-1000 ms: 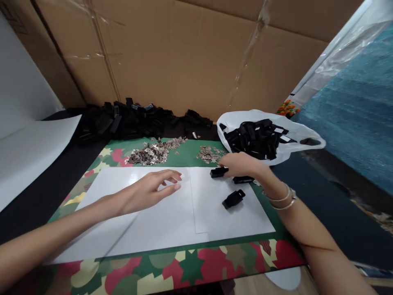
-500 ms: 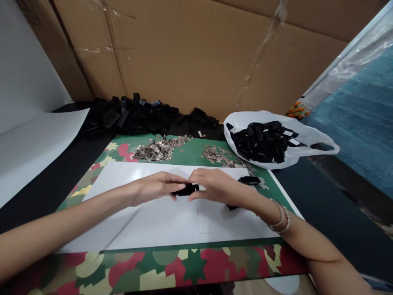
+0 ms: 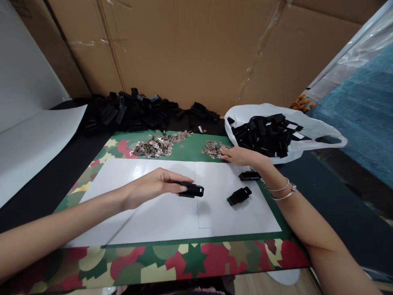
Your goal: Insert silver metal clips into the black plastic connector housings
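Observation:
My left hand (image 3: 167, 182) pinches a black plastic piece (image 3: 193, 190) with a slot in its right end, held above the white paper. My right hand (image 3: 235, 155) is at the smaller heap of little silvery metal pieces (image 3: 211, 148), its fingertips pinched together against the heap. Whatever is between those fingertips is too small to make out. Two more black plastic pieces lie near my right forearm: one slotted piece (image 3: 239, 196) on the paper and another black piece (image 3: 249, 175) near its right edge.
A larger heap of metal pieces (image 3: 155, 146) lies on the green mat (image 3: 196, 144). Behind it spreads a long pile of black parts (image 3: 135, 112). At the right, a white plastic bag (image 3: 319, 141) holds several black parts. A cardboard wall (image 3: 184, 53) stands behind.
My right hand has left the black piece and moved up and right to the smaller metal heap. My left hand still holds the black piece, with its slotted end now uncovered.

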A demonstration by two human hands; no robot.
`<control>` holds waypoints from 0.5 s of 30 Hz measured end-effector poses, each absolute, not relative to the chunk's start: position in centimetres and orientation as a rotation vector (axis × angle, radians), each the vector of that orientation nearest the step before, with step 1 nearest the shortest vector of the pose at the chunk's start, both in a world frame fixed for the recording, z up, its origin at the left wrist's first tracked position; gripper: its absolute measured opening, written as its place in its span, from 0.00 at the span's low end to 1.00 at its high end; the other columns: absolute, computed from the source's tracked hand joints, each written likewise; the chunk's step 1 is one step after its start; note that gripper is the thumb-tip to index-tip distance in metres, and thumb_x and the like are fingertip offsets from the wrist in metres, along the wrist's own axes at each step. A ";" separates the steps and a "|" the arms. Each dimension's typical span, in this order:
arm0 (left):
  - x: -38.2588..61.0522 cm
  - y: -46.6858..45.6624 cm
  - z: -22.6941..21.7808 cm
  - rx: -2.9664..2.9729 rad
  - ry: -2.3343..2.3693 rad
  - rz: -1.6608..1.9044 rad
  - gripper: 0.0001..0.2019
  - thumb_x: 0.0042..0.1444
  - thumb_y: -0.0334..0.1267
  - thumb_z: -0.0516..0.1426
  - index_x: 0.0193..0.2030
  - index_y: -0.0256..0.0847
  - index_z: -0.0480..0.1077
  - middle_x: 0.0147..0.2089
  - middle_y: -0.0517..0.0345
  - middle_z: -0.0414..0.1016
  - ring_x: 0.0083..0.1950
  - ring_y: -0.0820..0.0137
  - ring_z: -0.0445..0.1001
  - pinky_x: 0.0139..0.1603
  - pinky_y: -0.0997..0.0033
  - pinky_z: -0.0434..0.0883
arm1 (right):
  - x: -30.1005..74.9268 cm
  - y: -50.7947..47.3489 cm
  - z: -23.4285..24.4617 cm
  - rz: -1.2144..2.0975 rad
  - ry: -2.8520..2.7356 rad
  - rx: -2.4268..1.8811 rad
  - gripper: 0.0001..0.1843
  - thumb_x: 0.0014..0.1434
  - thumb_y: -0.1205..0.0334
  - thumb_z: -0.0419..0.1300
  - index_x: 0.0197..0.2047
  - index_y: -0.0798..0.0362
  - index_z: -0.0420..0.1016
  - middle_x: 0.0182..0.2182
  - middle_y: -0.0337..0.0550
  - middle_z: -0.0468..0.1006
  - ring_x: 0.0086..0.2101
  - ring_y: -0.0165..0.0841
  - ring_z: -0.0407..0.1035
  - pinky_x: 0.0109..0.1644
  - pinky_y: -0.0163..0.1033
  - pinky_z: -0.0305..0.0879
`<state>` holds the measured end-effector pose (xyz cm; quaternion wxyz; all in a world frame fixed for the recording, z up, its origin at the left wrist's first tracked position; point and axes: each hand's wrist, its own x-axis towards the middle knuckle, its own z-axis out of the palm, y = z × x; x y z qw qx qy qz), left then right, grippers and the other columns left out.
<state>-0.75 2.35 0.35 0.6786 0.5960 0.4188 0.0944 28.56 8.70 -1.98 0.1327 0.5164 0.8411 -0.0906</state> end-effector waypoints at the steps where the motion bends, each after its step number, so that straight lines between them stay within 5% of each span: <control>1: -0.7 2.2 0.6 1.333 0.944 0.216 0.14 0.52 0.38 0.59 0.47 0.47 0.74 0.49 0.62 0.76 0.54 0.66 0.70 0.60 0.66 0.60 | 28.6 8.7 -1.9 -0.281 2.443 1.517 0.14 0.61 0.68 0.49 0.42 0.56 0.75 0.35 0.48 0.78 0.30 0.35 0.72 0.33 0.37 0.61; 15: -0.9 1.8 1.4 1.321 0.986 0.253 0.13 0.52 0.34 0.58 0.45 0.46 0.76 0.49 0.61 0.77 0.55 0.66 0.70 0.61 0.67 0.59 | 31.0 11.0 -3.9 -0.305 2.539 2.076 0.10 0.52 0.70 0.57 0.32 0.58 0.81 0.30 0.48 0.80 0.33 0.37 0.73 0.39 0.37 0.65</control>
